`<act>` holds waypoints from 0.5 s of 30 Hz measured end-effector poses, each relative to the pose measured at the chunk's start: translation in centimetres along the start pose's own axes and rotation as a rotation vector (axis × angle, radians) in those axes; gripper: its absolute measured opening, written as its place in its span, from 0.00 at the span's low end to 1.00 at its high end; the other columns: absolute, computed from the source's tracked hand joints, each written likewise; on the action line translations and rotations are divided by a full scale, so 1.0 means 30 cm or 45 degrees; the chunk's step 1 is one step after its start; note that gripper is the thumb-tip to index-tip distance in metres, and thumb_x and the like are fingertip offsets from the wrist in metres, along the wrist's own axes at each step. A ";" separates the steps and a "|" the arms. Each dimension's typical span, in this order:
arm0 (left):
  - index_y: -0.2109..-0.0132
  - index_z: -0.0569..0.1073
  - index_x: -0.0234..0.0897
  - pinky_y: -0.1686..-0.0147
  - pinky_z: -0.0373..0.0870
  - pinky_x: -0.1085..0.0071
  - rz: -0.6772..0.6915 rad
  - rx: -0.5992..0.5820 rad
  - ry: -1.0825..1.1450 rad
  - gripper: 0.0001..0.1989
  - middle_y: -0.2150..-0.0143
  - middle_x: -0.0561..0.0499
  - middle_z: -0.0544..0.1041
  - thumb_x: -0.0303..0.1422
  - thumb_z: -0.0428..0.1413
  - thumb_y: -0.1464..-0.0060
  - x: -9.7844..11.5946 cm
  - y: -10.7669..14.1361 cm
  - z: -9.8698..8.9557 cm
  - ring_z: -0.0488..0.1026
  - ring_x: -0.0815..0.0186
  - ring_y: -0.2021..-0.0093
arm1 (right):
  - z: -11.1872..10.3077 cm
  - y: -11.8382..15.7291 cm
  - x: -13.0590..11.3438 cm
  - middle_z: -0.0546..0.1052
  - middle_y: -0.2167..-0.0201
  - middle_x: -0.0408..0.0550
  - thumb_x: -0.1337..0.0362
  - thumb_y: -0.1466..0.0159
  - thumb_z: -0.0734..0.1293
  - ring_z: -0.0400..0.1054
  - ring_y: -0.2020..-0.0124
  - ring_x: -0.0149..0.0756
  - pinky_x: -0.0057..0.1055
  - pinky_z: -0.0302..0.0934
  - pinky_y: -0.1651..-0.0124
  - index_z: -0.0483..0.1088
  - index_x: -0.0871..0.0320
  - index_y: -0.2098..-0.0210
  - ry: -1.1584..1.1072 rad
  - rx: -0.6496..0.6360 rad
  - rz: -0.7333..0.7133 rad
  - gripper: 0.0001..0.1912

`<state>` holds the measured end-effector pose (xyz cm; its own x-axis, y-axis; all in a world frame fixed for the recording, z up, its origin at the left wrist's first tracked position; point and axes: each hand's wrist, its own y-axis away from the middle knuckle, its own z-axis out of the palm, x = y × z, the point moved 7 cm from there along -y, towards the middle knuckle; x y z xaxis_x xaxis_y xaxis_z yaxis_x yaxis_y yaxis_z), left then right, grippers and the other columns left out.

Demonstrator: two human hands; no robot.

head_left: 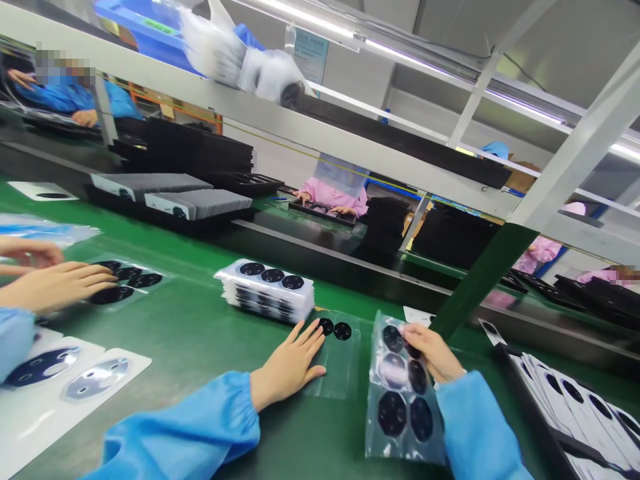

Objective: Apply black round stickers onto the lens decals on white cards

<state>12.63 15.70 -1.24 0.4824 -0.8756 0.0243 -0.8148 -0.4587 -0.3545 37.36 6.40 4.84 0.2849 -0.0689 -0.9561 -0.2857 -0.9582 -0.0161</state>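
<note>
My left hand [291, 365] lies flat, fingers stretched out, on a clear plastic sheet [336, 373] on the green table. Two black discs [343, 331] show near this sheet's far end, one partly under my fingertips. My right hand [434, 351] pinches the upper right edge of another clear sheet [406, 450], raised and tilted toward me, which carries several round black discs [392, 413] in two columns. One of them shines with glare. Just beyond my left hand stands a neat stack of white-edged sheets [267, 293] with black discs on top.
At left, another person's hands [60, 287] work over a sheet of black discs [145, 280]. White cards with large discs [100, 377] lie near them. A black tray of white cards [565, 407] stands at right. A slanted post [485, 287] rises behind my right hand. Grey-covered stacks [197, 203] sit at back left.
</note>
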 end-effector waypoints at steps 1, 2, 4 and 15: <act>0.42 0.68 0.32 0.37 0.47 0.52 0.005 0.002 -0.012 0.29 0.39 0.41 0.66 0.49 0.44 0.39 -0.006 0.002 0.002 0.55 0.52 0.35 | 0.035 -0.056 0.039 0.74 0.70 0.44 0.56 0.39 0.69 0.69 0.69 0.32 0.29 0.65 0.66 0.70 0.61 0.66 0.029 -0.038 0.043 0.13; 0.43 0.68 0.32 0.37 0.47 0.53 0.008 0.005 -0.023 0.29 0.39 0.41 0.67 0.49 0.44 0.40 -0.010 0.004 0.003 0.56 0.52 0.35 | 0.063 -0.108 0.077 0.74 0.70 0.44 0.59 0.37 0.68 0.70 0.69 0.31 0.29 0.66 0.66 0.70 0.62 0.66 0.067 -0.068 0.087 0.11; 0.43 0.69 0.33 0.37 0.48 0.54 0.011 0.016 -0.045 0.28 0.40 0.41 0.67 0.49 0.44 0.40 -0.015 0.006 0.005 0.56 0.53 0.35 | 0.096 -0.190 0.145 0.74 0.66 0.44 0.61 0.35 0.65 0.70 0.69 0.31 0.31 0.67 0.66 0.70 0.62 0.62 0.151 -0.106 0.165 0.09; 0.42 0.68 0.34 0.38 0.50 0.53 0.037 0.021 -0.073 0.30 0.39 0.41 0.67 0.51 0.46 0.41 -0.030 0.004 0.024 0.58 0.51 0.36 | 0.087 -0.289 0.270 0.73 0.62 0.46 0.62 0.33 0.64 0.70 0.68 0.31 0.30 0.68 0.67 0.69 0.62 0.57 0.284 -0.172 0.273 0.09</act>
<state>12.32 16.55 -1.99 0.4765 -0.8783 -0.0393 -0.8236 -0.4303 -0.3695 39.77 14.87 -3.54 0.4288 -0.3177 -0.8457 -0.2411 -0.9424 0.2318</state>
